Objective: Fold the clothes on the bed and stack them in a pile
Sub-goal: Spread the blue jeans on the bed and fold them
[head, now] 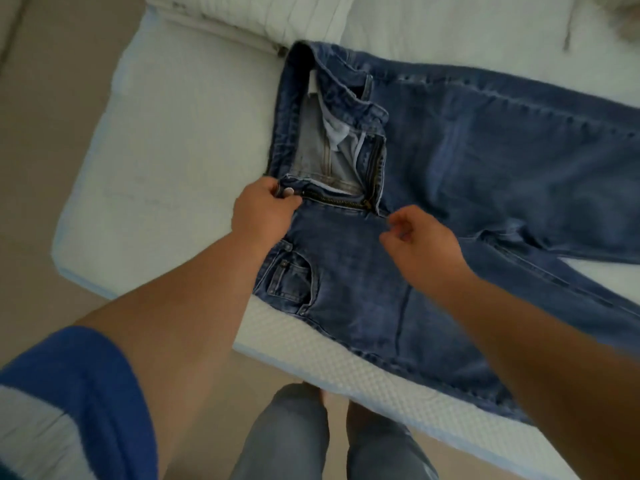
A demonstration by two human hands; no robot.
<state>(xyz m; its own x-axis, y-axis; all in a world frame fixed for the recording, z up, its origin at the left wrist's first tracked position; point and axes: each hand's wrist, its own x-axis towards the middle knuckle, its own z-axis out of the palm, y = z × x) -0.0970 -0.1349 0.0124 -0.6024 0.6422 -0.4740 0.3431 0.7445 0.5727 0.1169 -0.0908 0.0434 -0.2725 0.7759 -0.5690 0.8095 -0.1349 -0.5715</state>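
Underneath, jeans (467, 174) cover a white mattress (166, 174) above beige floor (52, 116).

No legible text, label, brand, number or sign. Pale tag inside waistband of blue denim jeans (450, 161): blurred, unreadable. Metal waist button (288, 191): marking too small to tell.

- Bare mattress (166, 161) lies open to the left of the jeans (467, 161), with room for a hand to pass.
- A folded white quilt (252, 19) closes off the far edge.
- Something pale, too blurred to identify, sits at the far right corner (623, 19).
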